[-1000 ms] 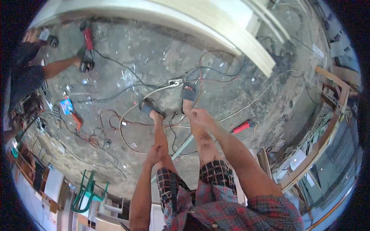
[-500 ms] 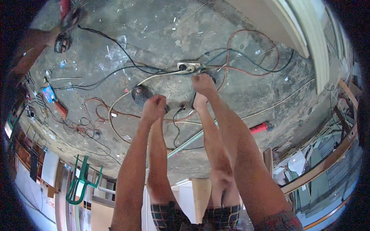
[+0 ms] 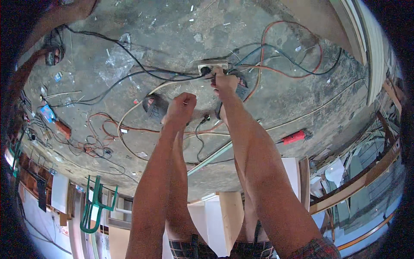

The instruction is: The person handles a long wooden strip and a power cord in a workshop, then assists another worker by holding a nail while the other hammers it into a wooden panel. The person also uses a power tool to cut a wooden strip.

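A pale power strip (image 3: 221, 65) lies on the concrete floor ahead of me, with a black plug (image 3: 205, 70) in its left part. My right hand (image 3: 226, 84) reaches down to the strip, fingers curled around the spot where a cream cable (image 3: 170, 85) ends in a light plug. The hand mostly hides this plug. My left hand (image 3: 181, 107) is closed in the air above my left sandal (image 3: 156, 108). Something tiny and whitish shows between its fingers, too small to name. Below it, a loose black plug (image 3: 206, 117) on a thin cord lies between my feet.
Black cables (image 3: 125, 47), an orange cord (image 3: 297, 76) and a teal cord (image 3: 281, 64) loop across the floor. A red power tool (image 3: 294, 137) lies at right, near wood offcuts. Another person's foot (image 3: 53, 56) stands at upper left. A green plastic chair (image 3: 95, 207) is at lower left.
My right hand has moved forward onto the power strip, over the light plug. My left hand has shifted slightly right and up, still closed. The view has shifted a little.
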Demonstrator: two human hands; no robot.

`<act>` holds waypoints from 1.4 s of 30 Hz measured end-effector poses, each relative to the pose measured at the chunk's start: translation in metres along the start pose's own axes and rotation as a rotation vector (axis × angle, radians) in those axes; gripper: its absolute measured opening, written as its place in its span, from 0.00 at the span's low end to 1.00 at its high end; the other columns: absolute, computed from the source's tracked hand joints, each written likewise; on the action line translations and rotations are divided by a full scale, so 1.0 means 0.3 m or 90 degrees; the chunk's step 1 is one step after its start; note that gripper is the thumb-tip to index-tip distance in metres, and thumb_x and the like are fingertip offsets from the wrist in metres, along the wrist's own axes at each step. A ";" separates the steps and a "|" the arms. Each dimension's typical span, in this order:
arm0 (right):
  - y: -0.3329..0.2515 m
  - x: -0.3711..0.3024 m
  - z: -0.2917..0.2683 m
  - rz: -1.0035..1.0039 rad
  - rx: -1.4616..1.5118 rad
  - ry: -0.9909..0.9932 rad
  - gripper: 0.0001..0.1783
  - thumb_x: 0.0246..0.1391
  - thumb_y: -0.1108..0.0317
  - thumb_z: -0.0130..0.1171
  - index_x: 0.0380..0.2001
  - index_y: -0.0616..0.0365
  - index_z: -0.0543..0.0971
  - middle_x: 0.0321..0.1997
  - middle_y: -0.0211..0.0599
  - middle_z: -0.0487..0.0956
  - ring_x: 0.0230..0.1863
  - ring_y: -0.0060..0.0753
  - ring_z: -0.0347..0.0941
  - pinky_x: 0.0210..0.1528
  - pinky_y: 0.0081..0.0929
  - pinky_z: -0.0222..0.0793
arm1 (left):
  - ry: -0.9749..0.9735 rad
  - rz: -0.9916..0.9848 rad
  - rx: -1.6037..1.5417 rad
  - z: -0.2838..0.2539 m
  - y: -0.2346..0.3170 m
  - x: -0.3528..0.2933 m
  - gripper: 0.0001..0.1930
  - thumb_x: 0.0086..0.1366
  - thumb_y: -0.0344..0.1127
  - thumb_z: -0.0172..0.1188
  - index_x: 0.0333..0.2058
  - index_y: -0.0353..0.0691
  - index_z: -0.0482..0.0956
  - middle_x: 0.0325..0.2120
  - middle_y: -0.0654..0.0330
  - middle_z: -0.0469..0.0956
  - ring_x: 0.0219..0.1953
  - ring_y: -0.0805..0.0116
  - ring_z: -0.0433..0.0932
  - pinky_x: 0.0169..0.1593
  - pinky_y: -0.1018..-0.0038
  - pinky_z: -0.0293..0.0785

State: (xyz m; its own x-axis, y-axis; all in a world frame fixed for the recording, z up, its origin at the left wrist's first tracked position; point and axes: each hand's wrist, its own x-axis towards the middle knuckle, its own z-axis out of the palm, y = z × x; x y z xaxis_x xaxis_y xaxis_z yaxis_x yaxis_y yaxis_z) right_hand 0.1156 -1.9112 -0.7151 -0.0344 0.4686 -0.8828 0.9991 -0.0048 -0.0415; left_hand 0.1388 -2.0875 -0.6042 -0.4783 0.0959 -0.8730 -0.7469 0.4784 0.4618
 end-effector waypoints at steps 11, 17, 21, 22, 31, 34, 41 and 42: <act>0.067 -0.290 -0.094 -0.429 0.151 -0.084 0.18 0.53 0.59 0.65 0.19 0.63 0.77 0.17 0.28 0.76 0.25 0.19 0.69 0.29 0.22 0.65 | 0.156 0.366 0.102 -0.064 0.335 0.106 0.16 0.60 0.43 0.62 0.42 0.39 0.78 0.37 0.48 0.80 0.43 0.48 0.78 0.46 0.60 0.74; 0.043 -0.483 -0.196 -0.380 0.014 -0.161 0.11 0.53 0.66 0.65 0.24 0.62 0.79 0.24 0.25 0.79 0.26 0.16 0.70 0.30 0.19 0.66 | -0.244 0.147 0.345 -0.017 0.462 0.176 0.36 0.64 0.68 0.44 0.32 0.35 0.82 0.28 0.43 0.80 0.38 0.44 0.80 0.43 0.55 0.72; 0.162 -0.443 -0.075 -0.363 0.323 -0.141 0.07 0.51 0.70 0.68 0.27 0.62 0.80 0.23 0.28 0.79 0.25 0.15 0.73 0.27 0.17 0.67 | -0.289 0.126 0.398 0.012 0.474 0.200 0.38 0.64 0.70 0.43 0.32 0.35 0.83 0.27 0.44 0.80 0.37 0.44 0.80 0.44 0.55 0.72; 0.152 -0.456 -0.070 -0.360 0.393 -0.144 0.08 0.50 0.70 0.69 0.27 0.62 0.80 0.23 0.31 0.79 0.25 0.16 0.74 0.26 0.18 0.69 | -0.271 0.129 0.378 0.010 0.457 0.214 0.38 0.63 0.70 0.42 0.33 0.36 0.83 0.28 0.43 0.80 0.38 0.44 0.79 0.44 0.55 0.72; 0.212 -0.616 -0.098 -0.543 0.074 -0.035 0.13 0.53 0.70 0.66 0.22 0.57 0.71 0.21 0.23 0.71 0.24 0.14 0.63 0.25 0.19 0.60 | -0.041 0.001 0.247 -0.202 0.305 0.339 0.41 0.63 0.71 0.41 0.39 0.33 0.83 0.37 0.41 0.81 0.44 0.50 0.79 0.51 0.59 0.70; 0.401 -0.621 -0.101 -0.401 0.177 -0.069 0.13 0.55 0.69 0.65 0.22 0.56 0.70 0.22 0.26 0.70 0.24 0.17 0.64 0.27 0.22 0.61 | -0.020 0.071 0.206 -0.329 0.442 0.349 0.41 0.64 0.71 0.42 0.37 0.31 0.81 0.33 0.41 0.80 0.39 0.53 0.78 0.48 0.60 0.70; 0.357 -0.501 -0.302 -0.183 0.164 -0.158 0.32 0.54 0.73 0.61 0.60 0.59 0.60 0.48 0.43 0.73 0.48 0.33 0.72 0.42 0.26 0.72 | -0.018 0.222 0.185 -0.314 0.565 0.016 0.29 0.69 0.58 0.48 0.32 0.33 0.80 0.24 0.50 0.77 0.28 0.61 0.76 0.37 0.63 0.71; 0.335 -0.508 -0.344 -0.227 0.145 -0.148 0.36 0.54 0.72 0.62 0.63 0.60 0.58 0.50 0.44 0.74 0.49 0.34 0.73 0.43 0.26 0.73 | -0.064 0.209 0.202 -0.305 0.591 -0.076 0.25 0.68 0.55 0.51 0.31 0.34 0.79 0.23 0.50 0.77 0.29 0.60 0.77 0.37 0.63 0.71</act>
State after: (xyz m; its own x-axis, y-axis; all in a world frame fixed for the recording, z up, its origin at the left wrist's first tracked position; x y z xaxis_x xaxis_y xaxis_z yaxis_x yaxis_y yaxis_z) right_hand 0.2236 -1.8920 -0.5364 -0.4039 0.2659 -0.8753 0.8947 -0.0850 -0.4386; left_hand -0.0251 -2.0847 -0.4879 -0.6066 0.3641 -0.7067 -0.3781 0.6498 0.6594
